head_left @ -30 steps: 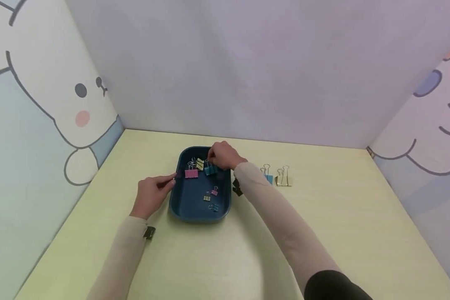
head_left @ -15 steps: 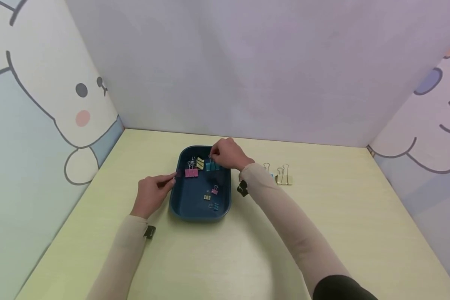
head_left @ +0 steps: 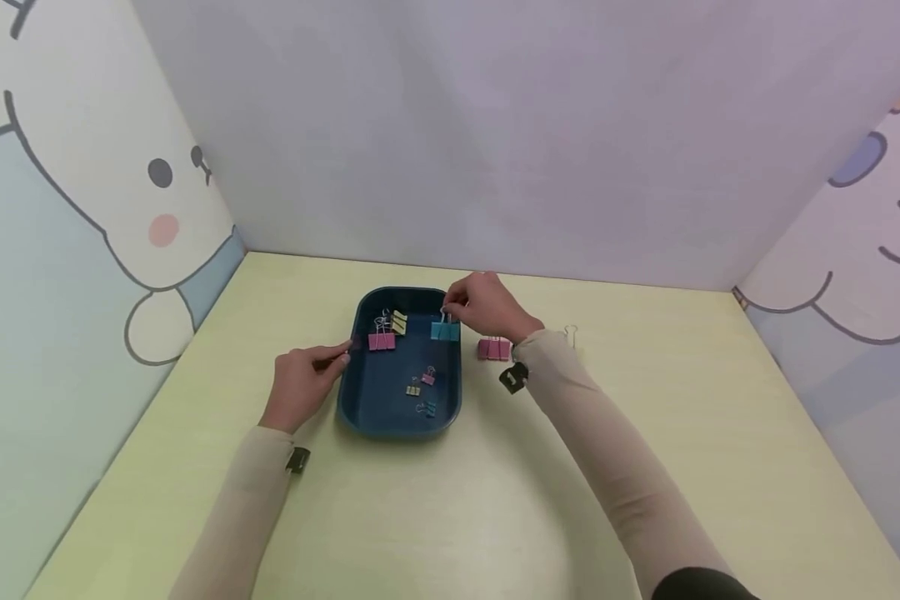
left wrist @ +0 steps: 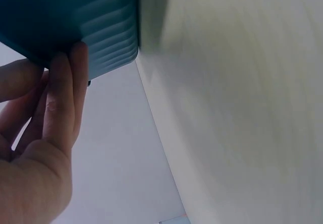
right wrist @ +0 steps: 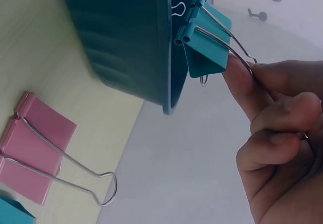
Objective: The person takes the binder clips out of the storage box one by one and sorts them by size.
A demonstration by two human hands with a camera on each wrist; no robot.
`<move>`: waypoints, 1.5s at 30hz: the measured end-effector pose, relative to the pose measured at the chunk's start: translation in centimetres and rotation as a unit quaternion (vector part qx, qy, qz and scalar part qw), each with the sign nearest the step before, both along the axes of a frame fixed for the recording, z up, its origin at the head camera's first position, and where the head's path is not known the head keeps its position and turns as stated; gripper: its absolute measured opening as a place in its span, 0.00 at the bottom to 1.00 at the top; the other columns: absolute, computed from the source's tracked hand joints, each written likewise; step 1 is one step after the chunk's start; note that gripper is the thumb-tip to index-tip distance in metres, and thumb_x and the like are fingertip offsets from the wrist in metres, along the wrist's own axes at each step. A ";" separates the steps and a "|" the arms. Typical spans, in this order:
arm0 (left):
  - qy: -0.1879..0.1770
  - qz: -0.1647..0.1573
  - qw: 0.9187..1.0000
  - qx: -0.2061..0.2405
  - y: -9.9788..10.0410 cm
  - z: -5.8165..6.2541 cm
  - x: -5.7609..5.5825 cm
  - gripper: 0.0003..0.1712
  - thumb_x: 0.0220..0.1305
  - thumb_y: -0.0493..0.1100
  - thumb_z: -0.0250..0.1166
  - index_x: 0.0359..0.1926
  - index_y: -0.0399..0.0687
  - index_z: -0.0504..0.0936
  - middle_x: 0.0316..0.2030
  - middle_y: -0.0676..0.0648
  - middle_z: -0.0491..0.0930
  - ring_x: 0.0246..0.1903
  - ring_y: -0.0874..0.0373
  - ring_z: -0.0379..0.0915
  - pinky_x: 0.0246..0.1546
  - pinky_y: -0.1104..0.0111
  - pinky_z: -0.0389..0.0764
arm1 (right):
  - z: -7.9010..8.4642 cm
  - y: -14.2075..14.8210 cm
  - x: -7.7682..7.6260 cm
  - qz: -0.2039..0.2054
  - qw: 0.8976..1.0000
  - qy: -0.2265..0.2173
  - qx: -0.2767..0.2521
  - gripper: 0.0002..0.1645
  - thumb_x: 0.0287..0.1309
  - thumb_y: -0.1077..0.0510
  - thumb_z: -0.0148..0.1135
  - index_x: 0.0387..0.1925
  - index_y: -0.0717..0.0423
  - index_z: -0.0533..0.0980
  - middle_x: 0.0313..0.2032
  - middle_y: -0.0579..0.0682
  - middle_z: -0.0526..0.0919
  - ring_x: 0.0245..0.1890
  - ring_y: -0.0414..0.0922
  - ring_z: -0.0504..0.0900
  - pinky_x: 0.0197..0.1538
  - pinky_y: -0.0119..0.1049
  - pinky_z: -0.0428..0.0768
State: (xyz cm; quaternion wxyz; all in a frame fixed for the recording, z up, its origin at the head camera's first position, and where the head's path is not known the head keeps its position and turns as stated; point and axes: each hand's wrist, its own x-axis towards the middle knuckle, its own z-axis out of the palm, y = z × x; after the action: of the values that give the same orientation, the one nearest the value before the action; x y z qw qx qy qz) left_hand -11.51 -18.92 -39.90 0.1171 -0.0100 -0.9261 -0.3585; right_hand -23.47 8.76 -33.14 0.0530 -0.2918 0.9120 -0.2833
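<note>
My right hand (head_left: 487, 304) pinches a teal binder clip (head_left: 445, 331) by its wire handle. In the right wrist view the clip (right wrist: 209, 40) hangs at the tray's rim, its body partly over the inside. My left hand (head_left: 300, 383) holds the left rim of the dark blue tray (head_left: 390, 421) between thumb and fingers; the left wrist view shows the fingertips against the tray's ribbed wall (left wrist: 103, 27). Inside the tray lie a pink binder clip (head_left: 381, 342), a yellow one (head_left: 399, 323) and several small clips, including a small pink clip (head_left: 428, 377).
Right of the tray, a large pink binder clip (head_left: 494, 349) lies on the pale table (head_left: 420, 517). A blue clip (right wrist: 15, 214) is next to it. My right forearm hides most of a yellow clip, whose wire handle (head_left: 572, 332) shows. A curtain-like wall (head_left: 495, 150) stands behind.
The right hand has moved right, carrying the teal clip from the tray's upper middle to its right rim. The pink clip on the table has come into view. The left hand stays at the rim.
</note>
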 end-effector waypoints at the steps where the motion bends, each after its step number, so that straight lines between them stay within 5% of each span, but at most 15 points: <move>1: 0.002 0.002 1.000 -0.001 -0.1 0.0 0.0 0.17 0.69 0.41 0.65 0.57 0.46 0.84 0.48 0.37 0.87 0.46 0.43 0.87 0.45 0.51 0.86 | 0.1 0.1 0.1 0.001 1.000 0.003 -0.002 0.11 0.69 0.59 0.60 0.41 0.59 0.86 0.33 0.52 0.90 0.32 0.44 0.87 0.43 0.38 0.86; 24: -0.004 -0.002 1.000 -0.008 -0.2 0.0 -0.2 0.17 0.70 0.42 0.65 0.58 0.45 0.83 0.49 0.36 0.87 0.46 0.43 0.87 0.44 0.51 0.87 | -2.5 5.8 2.1 -0.048 0.996 -0.001 -0.074 0.10 0.68 0.61 0.59 0.37 0.59 0.86 0.34 0.53 0.89 0.32 0.45 0.84 0.44 0.40 0.86; 35: -0.003 -0.001 1.000 0.001 -0.1 -0.2 -0.2 0.18 0.70 0.42 0.64 0.58 0.45 0.83 0.50 0.36 0.86 0.48 0.43 0.86 0.46 0.51 0.86 | -5.4 7.3 2.7 -0.052 0.997 -0.030 -0.040 0.09 0.66 0.62 0.59 0.35 0.58 0.85 0.30 0.52 0.86 0.28 0.42 0.77 0.33 0.33 0.76; 45: -0.002 -0.001 1.000 -0.001 -0.1 -0.3 -0.2 0.18 0.70 0.42 0.64 0.58 0.46 0.83 0.51 0.37 0.86 0.48 0.43 0.87 0.46 0.51 0.86 | -6.8 7.6 2.9 -0.052 0.997 -0.056 -0.013 0.08 0.66 0.61 0.61 0.37 0.58 0.86 0.30 0.51 0.86 0.29 0.41 0.78 0.33 0.31 0.77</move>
State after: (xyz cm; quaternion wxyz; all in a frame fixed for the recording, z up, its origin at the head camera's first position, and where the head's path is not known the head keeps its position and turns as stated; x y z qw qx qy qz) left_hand -11.72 -18.97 -40.18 0.1147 -0.0107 -0.9267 -0.3577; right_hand -20.57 16.37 -39.98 0.0857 -0.2287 0.9177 -0.3134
